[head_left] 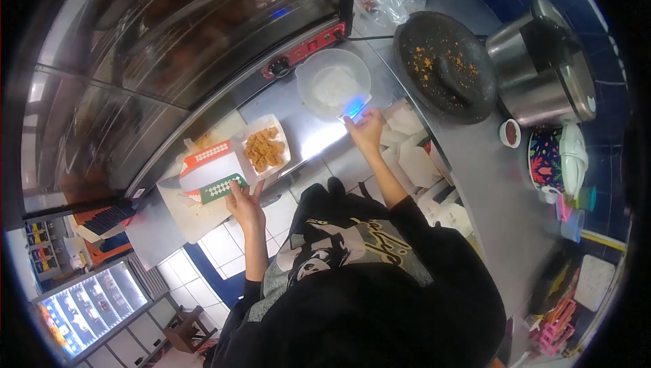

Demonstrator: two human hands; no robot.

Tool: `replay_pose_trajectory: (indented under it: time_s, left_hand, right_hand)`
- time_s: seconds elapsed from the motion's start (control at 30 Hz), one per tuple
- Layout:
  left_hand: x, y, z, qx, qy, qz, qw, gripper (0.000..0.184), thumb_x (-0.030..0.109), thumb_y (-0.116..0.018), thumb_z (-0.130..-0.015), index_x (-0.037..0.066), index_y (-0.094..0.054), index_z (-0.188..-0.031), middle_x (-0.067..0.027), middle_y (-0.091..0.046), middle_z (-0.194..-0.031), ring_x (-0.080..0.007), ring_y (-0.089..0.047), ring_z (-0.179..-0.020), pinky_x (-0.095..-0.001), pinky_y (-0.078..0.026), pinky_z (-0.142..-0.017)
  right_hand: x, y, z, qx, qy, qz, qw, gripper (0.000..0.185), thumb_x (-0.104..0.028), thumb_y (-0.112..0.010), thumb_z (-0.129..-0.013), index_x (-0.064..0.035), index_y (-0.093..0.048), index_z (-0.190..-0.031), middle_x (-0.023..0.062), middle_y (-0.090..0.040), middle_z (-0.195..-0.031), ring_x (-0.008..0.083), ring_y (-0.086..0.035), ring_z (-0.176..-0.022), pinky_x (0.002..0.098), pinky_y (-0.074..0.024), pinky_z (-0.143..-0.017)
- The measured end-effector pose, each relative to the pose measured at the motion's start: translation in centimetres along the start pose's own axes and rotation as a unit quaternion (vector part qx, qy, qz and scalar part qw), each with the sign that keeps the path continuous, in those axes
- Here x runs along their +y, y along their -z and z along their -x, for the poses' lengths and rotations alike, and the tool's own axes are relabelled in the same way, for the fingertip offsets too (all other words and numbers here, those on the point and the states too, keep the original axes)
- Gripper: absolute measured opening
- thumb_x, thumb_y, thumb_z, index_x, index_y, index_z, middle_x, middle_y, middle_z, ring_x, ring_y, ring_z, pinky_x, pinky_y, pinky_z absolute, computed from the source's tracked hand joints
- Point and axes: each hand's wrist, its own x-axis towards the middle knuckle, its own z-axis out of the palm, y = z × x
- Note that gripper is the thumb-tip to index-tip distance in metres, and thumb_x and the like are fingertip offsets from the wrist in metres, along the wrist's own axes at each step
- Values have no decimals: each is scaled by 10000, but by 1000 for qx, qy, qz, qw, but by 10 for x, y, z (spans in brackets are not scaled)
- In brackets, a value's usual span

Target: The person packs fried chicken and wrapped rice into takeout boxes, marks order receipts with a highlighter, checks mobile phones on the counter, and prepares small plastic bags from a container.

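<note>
My left hand (246,207) grips the near edge of an open paper box (215,171) with red and green patterned sides, its thumb on the green flap. The box's other half (280,131) holds fried, golden-brown pieces (264,150). My right hand (367,131) is closed in a pinch at the near edge of a translucent round bowl (332,83). A small pale thing shows at its fingertips under a bright blue glow, too unclear to name. White contents lie in the bowl.
A glass display case (156,43) stands behind the box, above a cutting board (193,215). To the right are a stone mortar (444,66) with orange bits, a metal pot (542,73), a small sauce cup (510,133) and folded cartons (417,158).
</note>
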Motion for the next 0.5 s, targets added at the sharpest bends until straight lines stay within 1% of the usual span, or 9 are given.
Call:
replay_pose_trajectory:
  time_s: [0.1, 0.2, 0.27, 0.3, 0.33, 0.4, 0.43, 0.47, 0.5]
  left_hand:
    - [7, -2, 5, -15, 7, -7, 1000, 235, 230, -440, -944, 28, -415, -1061, -100, -489, -1072, -258, -528, -1034, -495, -522, -825]
    - [11, 6, 7, -44, 14, -14, 999, 237, 237, -443, -943, 27, -418, -1052, -99, -491, -1074, -258, -527, -1035, -495, -518, -830]
    - [16, 9, 11, -59, 21, -19, 998, 240, 238, -443, -943, 28, -419, -1058, -101, -495, -1081, -258, -532, -1032, -493, -518, -829]
    - [19, 11, 13, -64, 24, -20, 997, 244, 238, -443, -943, 29, -420, -1065, -102, -498, -1088, -259, -537, -1030, -491, -518, -828]
    - [22, 12, 15, -79, 27, -21, 996, 244, 238, -443, -943, 29, -420, -1065, -102, -498, -1088, -259, -537, -1030, -491, -518, -828]
    - [28, 14, 19, -126, 41, -33, 991, 253, 239, -443, -943, 31, -417, -1085, -109, -504, -1108, -260, -540, -1035, -489, -519, -825]
    - [29, 16, 22, -148, 49, -52, 986, 265, 235, -434, -947, 28, -422, -1111, -109, -510, -1118, -251, -539, -1040, -486, -516, -827]
    - [29, 14, 24, -162, 57, -58, 983, 265, 235, -434, -947, 28, -422, -1111, -109, -510, -1118, -251, -539, -1040, -486, -516, -827]
    - [28, 12, 30, -200, 72, -84, 973, 271, 235, -429, -950, 18, -427, -1111, -108, -513, -1108, -244, -541, -1034, -477, -518, -821]
  right_hand:
    - [-5, -1, -1, 26, 13, 47, 998, 510, -170, -796, -627, -34, -409, -930, 62, -509, -629, 157, -530, -460, 288, -415, -345]
    - [0, -2, -5, 22, -57, 56, 997, 510, -170, -775, -641, -17, -395, -945, 100, -547, -604, 228, -582, -477, 341, -483, -433]
    - [37, -7, -19, 60, -2, 172, 983, 518, -227, -779, -635, -25, -413, -940, 102, -575, -624, 249, -616, -608, 371, -495, -572]
    - [28, -5, -12, 38, -36, 159, 986, 541, -287, -773, -640, -24, -426, -963, 102, -597, -665, 256, -618, -682, 382, -477, -669]
    - [24, -3, -2, 53, -36, 155, 986, 541, -287, -773, -640, -24, -426, -963, 102, -597, -665, 256, -618, -682, 382, -477, -669]
    - [28, -1, 26, 111, 72, 31, 991, 515, -213, -775, -675, -45, -422, -1010, 88, -560, -720, 168, -557, -501, 292, -438, -358]
    - [27, 9, 47, 78, 24, -12, 997, 449, -257, -705, -767, -53, -443, -1069, 89, -586, -777, 162, -565, -531, 266, -449, -389]
    - [18, 23, 72, 95, 19, -13, 995, 449, -257, -705, -767, -53, -443, -1069, 89, -586, -777, 162, -565, -531, 266, -449, -389]
    - [8, 40, 101, 12, -52, -71, 996, 399, -289, -654, -806, -60, -464, -1072, 76, -600, -813, 172, -581, -624, 292, -464, -521]
